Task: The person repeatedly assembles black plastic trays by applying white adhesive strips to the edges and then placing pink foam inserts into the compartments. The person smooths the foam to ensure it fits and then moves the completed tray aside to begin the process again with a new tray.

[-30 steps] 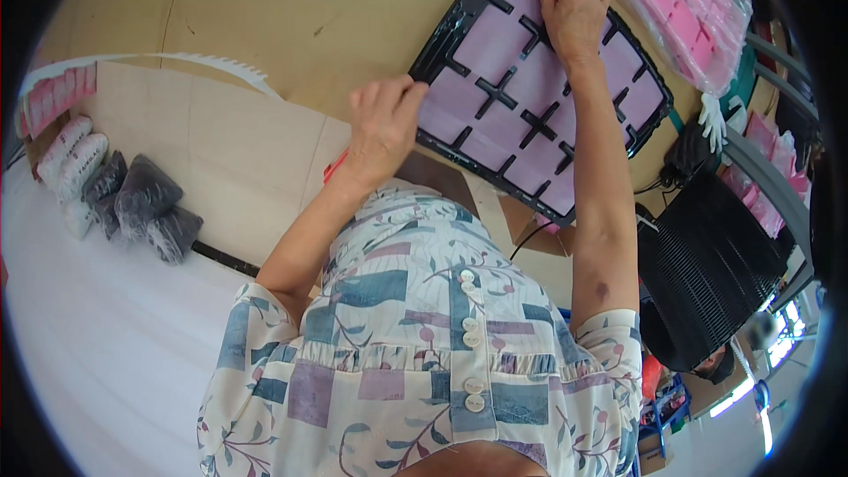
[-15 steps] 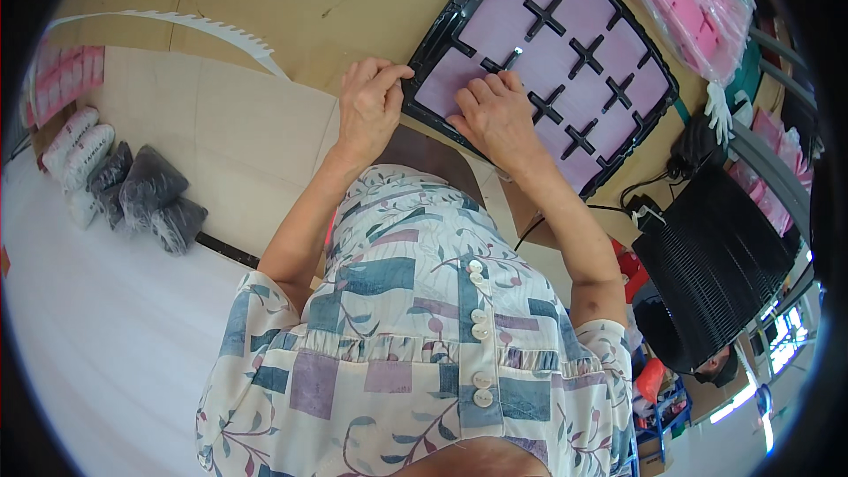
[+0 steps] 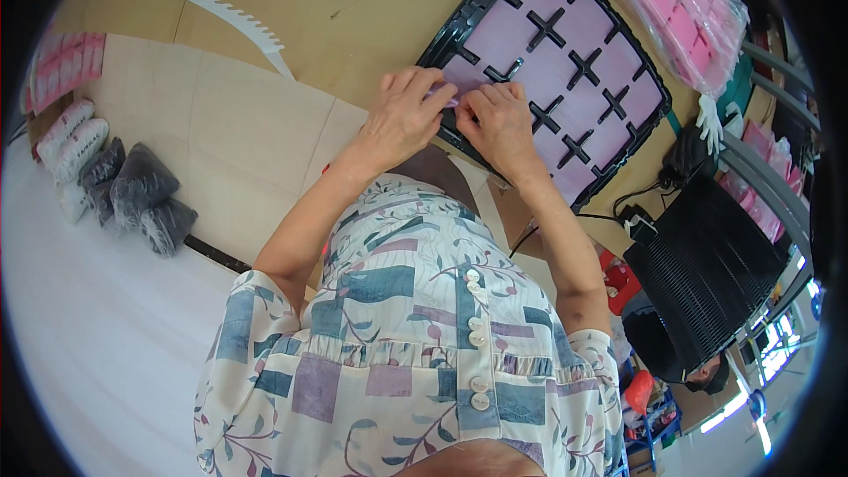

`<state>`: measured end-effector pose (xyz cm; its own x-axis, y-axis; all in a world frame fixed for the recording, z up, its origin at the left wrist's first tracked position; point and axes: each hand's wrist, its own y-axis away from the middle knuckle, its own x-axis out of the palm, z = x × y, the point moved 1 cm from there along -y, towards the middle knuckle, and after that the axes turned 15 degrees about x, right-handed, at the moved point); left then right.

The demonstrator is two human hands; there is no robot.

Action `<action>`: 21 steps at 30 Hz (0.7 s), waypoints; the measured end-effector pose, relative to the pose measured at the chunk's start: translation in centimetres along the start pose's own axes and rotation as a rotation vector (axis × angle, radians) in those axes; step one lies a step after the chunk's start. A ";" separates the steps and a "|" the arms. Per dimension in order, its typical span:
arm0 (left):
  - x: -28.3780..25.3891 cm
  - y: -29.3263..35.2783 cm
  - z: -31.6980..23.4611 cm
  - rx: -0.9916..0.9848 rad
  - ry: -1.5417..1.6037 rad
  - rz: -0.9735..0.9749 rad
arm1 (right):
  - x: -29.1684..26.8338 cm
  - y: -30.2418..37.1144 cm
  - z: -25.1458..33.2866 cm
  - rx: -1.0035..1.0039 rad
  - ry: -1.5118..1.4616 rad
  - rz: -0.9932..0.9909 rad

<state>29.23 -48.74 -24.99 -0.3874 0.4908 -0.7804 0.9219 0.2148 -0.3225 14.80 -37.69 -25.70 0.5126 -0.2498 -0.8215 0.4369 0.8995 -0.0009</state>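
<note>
Tan tabletop [image 3: 353, 9], head view — black tray [image 3: 464, 22] toward the far right, lilac sheet [image 3: 552, 71] inside. Left hand [image 3: 405, 117] seems to pinch the sheet's raised near-left corner; right hand [image 3: 497, 128] curled beside it, grip unclear. Sheet probably light, soft, easily creased — best held by corners; tray looks stiff, rim-held.

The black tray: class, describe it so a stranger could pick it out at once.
Start at the tan work surface across the top. At the person's left hand and right hand sits the black tray, black crosses against purple. Unlike the plastic-wrapped pink pack to its right, it is unwrapped and black-rimmed.
</note>
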 end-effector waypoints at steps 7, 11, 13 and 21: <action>1.4 0.3 1.5 0.146 -0.036 -0.081 | -0.5 0.2 -0.2 0.053 -0.110 0.046; 1.2 0.6 1.4 0.243 -0.073 -0.078 | -0.6 0.4 -0.3 -0.004 -0.093 0.019; 1.2 0.8 1.6 0.264 -0.092 -0.042 | -0.5 0.5 -0.4 -0.040 -0.056 0.004; 0.7 0.3 1.5 0.274 -0.122 0.022 | -0.8 1.1 0.0 -0.050 -0.003 0.050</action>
<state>29.23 -49.62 -26.38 -0.3786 0.3846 -0.8419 0.9045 -0.0391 -0.4247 14.84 -36.43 -25.04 0.5354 -0.2052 -0.8193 0.3731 0.9277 0.0115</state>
